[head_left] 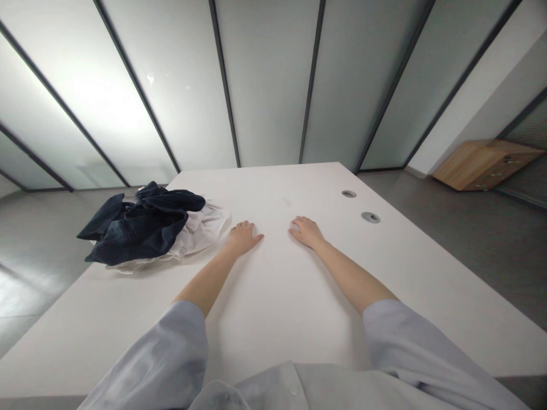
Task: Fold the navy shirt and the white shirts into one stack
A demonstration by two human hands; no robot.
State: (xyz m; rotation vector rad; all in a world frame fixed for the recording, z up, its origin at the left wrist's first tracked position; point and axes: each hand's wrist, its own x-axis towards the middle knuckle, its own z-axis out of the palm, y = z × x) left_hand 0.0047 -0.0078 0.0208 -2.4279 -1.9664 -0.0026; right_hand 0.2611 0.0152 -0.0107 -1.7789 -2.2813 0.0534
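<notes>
Both of my hands rest palm down on a white table (pixel 282 296), apart from each other. My left hand (pixel 243 236) lies just right of a heap of clothes, fingers stretched out and thumb pointing inward, holding nothing. My right hand (pixel 307 232) lies across from it with fingers slightly bent and apart, also holding nothing. The heap has a crumpled dark navy garment (pixel 147 228) on top of a white cloth (pixel 203 230), which spreads toward my left hand. How the pieces are folded within the heap is hidden.
Two round cable holes (pixel 370 217) pierce the tabletop right of my right hand. The heap overhangs the table's left edge. Frosted glass panels (pixel 269 85) stand behind the table. A wooden drawer cabinet (pixel 482 165) is on the grey floor at the far right.
</notes>
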